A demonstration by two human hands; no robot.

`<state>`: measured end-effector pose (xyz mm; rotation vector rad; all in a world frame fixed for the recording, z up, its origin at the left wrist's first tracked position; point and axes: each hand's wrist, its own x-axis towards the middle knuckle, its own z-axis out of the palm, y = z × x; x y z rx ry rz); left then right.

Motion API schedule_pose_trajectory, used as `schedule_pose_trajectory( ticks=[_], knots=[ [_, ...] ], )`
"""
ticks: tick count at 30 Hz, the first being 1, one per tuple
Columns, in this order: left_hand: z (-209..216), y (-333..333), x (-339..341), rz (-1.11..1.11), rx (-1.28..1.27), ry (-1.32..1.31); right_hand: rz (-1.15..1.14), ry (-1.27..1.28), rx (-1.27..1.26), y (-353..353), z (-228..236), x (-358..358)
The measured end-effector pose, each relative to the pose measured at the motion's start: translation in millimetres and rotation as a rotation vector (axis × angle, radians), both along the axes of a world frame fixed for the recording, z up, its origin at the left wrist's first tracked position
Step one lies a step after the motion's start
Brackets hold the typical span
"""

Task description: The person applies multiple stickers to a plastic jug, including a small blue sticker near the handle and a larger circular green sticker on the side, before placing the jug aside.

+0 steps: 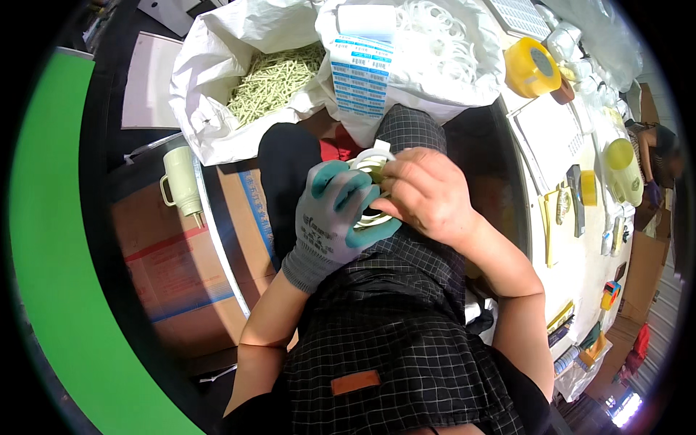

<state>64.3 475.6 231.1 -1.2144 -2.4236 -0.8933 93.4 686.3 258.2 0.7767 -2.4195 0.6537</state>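
Observation:
In front of my lap, my left hand point(326, 210), in a grey and teal knitted glove, is closed around a pale green round part point(374, 220). A white ring point(374, 154) with a small tab shows at the part's far side. My bare right hand point(429, 192) is closed from the right, fingertips pressed at the ring and the part's rim. The fingers hide much of both. Beyond my knees, a white sack point(471, 90) holds many loose white rings point(438, 43). Left of it, another white sack point(190, 87) holds many thin pale green pieces point(279, 80).
A label roll point(366, 22) hangs its blue-white strip over the sacks. On the left, a pale green handled tumbler point(181, 185) stands near cardboard boxes point(181, 275). The right-hand table point(518, 196) carries yellow tape point(533, 67), papers and tools. Another person point(656, 156) is at far right.

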Motion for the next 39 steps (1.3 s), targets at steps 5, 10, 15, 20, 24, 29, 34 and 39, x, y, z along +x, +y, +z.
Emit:
schedule_pose_trajectory(
  ticks=[5,10,15,20,24,29,34,39],
  knots=[
    [-3,-15,-17,-0.042,-0.039,-0.136,0.055,-0.286,0.054,-2,8,10],
    [15,-20,-13,0.011,-0.224,0.11,0.076,-0.307,-0.004,-14,-6,5],
    [25,-20,-4,0.146,-0.351,0.026,0.045,-0.197,-0.026,-29,-21,8],
    [58,-9,-12,0.197,-0.536,0.029,0.079,-0.145,0.052,-26,-23,9],
    [58,-12,-31,0.173,-0.583,-0.003,0.043,-0.111,0.009,-29,-25,12],
    [43,-14,-29,0.133,-0.381,-0.187,-0.001,-0.105,-0.043,-22,-27,15],
    [2,-18,-5,-0.012,0.175,-0.492,-0.088,0.007,-0.215,22,-49,84],
    [-13,0,57,-0.174,0.057,-0.358,-0.411,-0.823,-0.647,22,-38,175]
  ],
)
